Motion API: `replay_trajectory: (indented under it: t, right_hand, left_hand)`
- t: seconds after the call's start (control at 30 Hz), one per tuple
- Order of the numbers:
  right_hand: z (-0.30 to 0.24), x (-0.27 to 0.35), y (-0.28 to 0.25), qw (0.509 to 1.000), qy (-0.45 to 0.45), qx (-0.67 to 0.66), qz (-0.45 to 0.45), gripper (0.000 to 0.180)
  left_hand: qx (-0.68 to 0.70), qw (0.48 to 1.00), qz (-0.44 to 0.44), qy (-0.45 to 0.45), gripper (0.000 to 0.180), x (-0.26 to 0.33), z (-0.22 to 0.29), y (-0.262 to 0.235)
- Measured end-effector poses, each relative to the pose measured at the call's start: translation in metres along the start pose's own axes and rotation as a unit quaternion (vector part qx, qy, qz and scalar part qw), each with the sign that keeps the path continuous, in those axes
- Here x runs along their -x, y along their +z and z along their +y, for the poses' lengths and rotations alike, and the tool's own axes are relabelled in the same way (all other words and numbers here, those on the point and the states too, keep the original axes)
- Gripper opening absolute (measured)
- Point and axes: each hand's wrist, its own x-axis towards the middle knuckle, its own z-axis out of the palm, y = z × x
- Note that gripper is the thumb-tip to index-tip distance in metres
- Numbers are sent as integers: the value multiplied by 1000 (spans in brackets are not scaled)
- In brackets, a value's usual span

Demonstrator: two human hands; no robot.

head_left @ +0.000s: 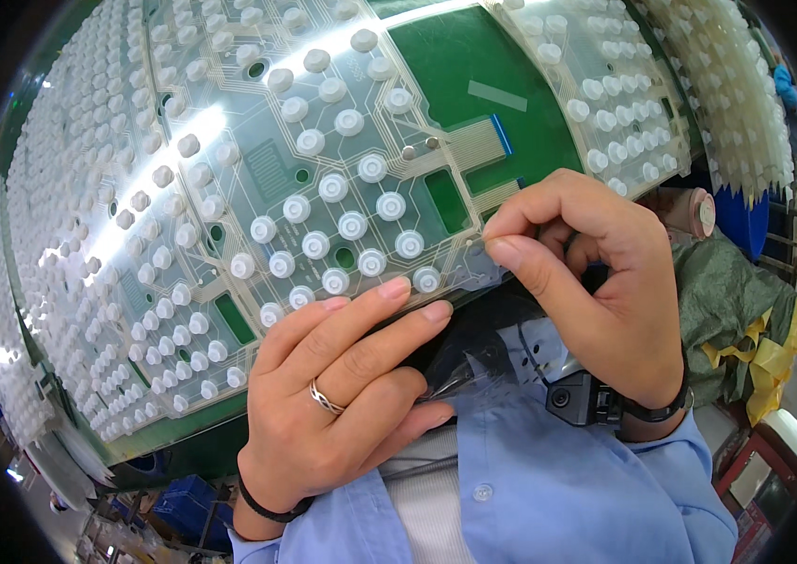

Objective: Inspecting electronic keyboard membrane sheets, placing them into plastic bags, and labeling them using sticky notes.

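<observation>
A green work table (473,66) fills the view, covered with clear flexible membrane circuit sheets (257,169) studded with small white rubber domes (352,226); more sheets are stacked at both sides. The nearest sheet lies at the table's front edge. The left hand (332,395), wearing a silver ring (326,399), lies flat with fingers pressing that sheet's near edge, grasping nothing. The right hand (586,282) pinches the sheet's corner between thumb and forefinger. This looks like lifting or peeling the sheet; next calls for a steady pull without creasing it or dislodging domes.
</observation>
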Motion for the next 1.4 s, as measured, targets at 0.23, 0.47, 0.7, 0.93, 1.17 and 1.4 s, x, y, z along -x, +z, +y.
replay_trajectory:
  t: [0.23,0.47,0.7,0.93,1.17,1.4]
  right_hand:
    - [1,-1,1,1000,-10,19,6,5]
    - [0,1,2,997,-48,51,16,10]
    - [4,4,1,993,-87,80,14,19]
    - [4,4,5,968,-152,193,47,22]
    - [4,23,4,994,61,36,81,14]
    - [2,33,16,989,102,-91,-48,22]
  left_hand:
    - [-15,1000,-1,5,33,-1,0,1]
    - [-84,996,-33,-5,30,0,6,3]
    - [-77,997,-32,-8,30,0,6,3]
    - [-71,997,-31,-10,30,-2,6,2]
    - [-22,1000,-4,15,32,8,4,-5]
    - [75,996,-49,12,28,23,12,-19]
